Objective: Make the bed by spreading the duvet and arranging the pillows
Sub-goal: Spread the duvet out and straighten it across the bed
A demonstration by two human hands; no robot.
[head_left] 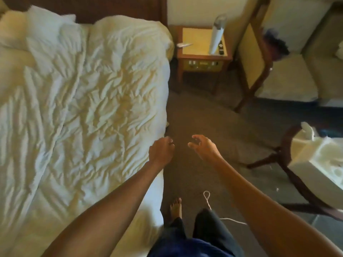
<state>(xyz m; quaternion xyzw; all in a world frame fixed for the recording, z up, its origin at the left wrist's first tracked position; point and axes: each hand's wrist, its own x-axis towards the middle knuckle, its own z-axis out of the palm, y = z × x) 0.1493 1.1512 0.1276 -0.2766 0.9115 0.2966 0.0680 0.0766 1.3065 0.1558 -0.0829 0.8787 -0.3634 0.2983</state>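
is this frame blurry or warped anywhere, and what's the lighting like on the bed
Head view: soft all over, creases on the duvet smeared; wide-angle warp tilts the nightstand and chair at the top right; warm yellow light pools mid-duvet, cooler white toward its edges; floor dim.

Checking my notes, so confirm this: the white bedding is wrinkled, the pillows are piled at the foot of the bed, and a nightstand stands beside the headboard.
Wrong on the pillows: the head view shows them at the head end, by the headboard, not the foot. The bedding is wrinkled and the nightstand stands beside the headboard.
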